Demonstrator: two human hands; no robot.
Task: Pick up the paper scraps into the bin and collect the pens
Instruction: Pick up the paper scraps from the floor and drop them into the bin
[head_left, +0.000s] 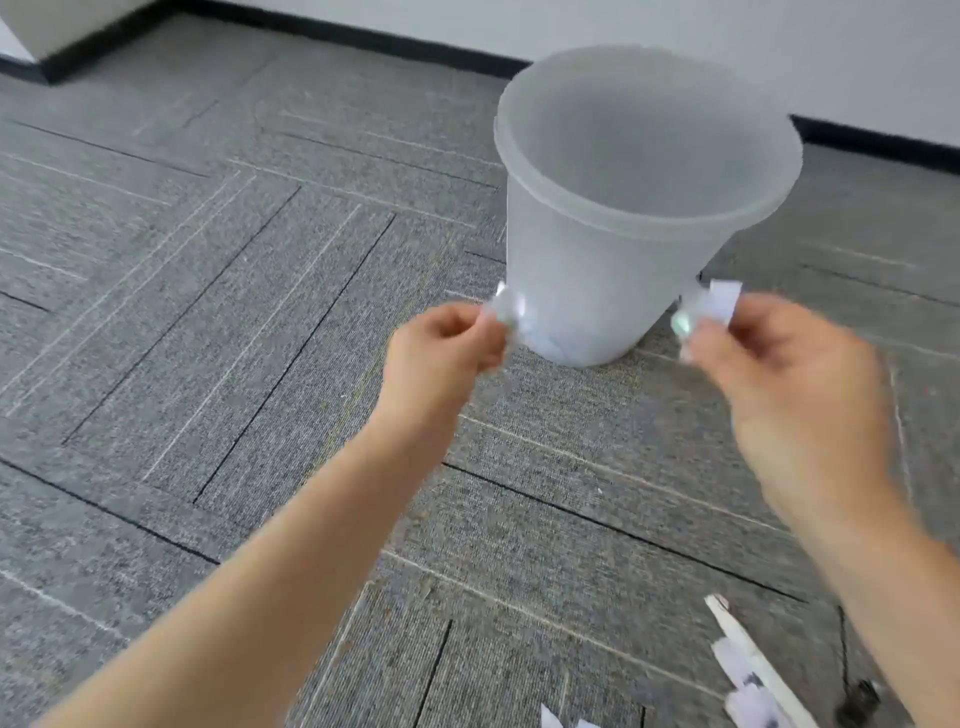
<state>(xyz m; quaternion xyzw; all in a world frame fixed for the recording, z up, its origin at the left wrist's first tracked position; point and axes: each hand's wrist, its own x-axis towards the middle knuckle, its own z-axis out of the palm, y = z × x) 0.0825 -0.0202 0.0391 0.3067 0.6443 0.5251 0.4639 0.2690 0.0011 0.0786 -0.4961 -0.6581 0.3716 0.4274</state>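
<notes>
From my head camera, my left hand (447, 343) is pinched shut on a small paper scrap (503, 312), and my right hand (789, 374) is pinched on another scrap (714, 306), a whitish piece sticking up past my fingertips. Both hands are raised in front of me with the translucent bin (644, 208) standing just beyond and between them on the grey carpet (208, 312); the scraps sit level with the bin's lower wall, below its rim, so I judge neither is over the opening yet. Through the bin's cloudy wall, near its base just beyond my left hand, I can make out pale crumpled shapes, so some paper is probably in there already, though the blur leaves me unsure. Below my right forearm, near me, more paper strips (748, 665) lie on the carpet, and a couple of small white bits (550, 719) lie at the bottom edge between my arms. A thin dark object (852, 691) lies beside the strips; it may be a pen, but I cannot tell. So I judge the job partway: two scraps in hand, more paper left, pens not yet collected.
</notes>
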